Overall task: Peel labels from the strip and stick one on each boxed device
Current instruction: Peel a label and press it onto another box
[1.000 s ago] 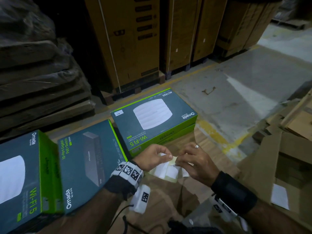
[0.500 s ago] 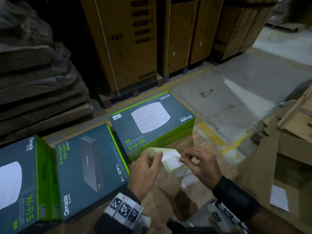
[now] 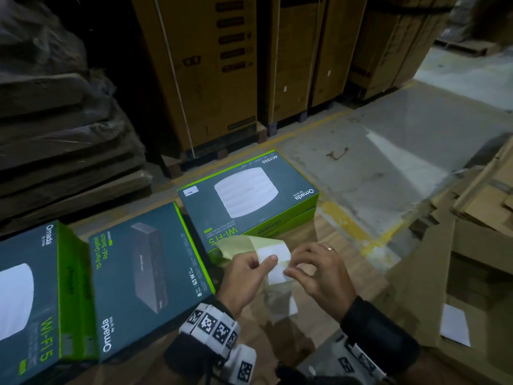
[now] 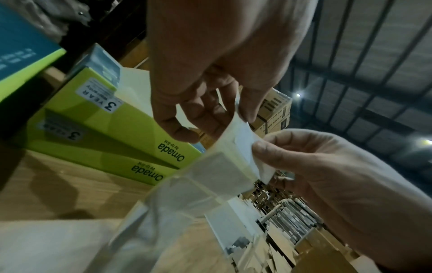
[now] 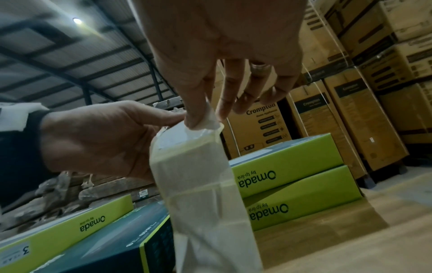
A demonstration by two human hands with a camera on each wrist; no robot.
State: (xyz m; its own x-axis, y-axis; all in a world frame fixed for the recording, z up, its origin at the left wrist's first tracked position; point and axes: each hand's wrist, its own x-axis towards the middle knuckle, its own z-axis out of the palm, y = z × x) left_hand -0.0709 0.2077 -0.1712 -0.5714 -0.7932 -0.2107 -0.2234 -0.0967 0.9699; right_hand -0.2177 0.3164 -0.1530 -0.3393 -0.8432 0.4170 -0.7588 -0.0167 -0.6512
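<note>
Just in front of the stacked Wi-Fi boxes [image 3: 249, 195], my left hand [image 3: 263, 263] pinches the label strip [image 3: 244, 244], thumb on top. The strip's yellow backing curls away toward those boxes. My right hand [image 3: 291, 270] pinches the lifted corner of a white label [image 3: 274, 251]. The left wrist view shows that label [image 4: 243, 140] peeling off the strip [image 4: 222, 171], and the right wrist view shows my thumb and finger on its corner [image 5: 205, 125]. The top Wi-Fi box carries a small white sticker [image 3: 191, 192]. A switch box [image 3: 147, 262] and another Wi-Fi box [image 3: 25, 295] lie to the left.
The boxes rest on a wooden surface [image 3: 347, 276]. Tall brown cartons [image 3: 208, 79] on pallets stand behind. Dark wrapped stacks [image 3: 55, 120] fill the left. Flattened cardboard [image 3: 472, 259] with a white sheet [image 3: 455, 326] lies at the right, bare concrete floor [image 3: 388, 162] beyond.
The strip has come up from lying low between my hands. Its backing now bends back toward the far box, and my right fingers have closed on a label's corner.
</note>
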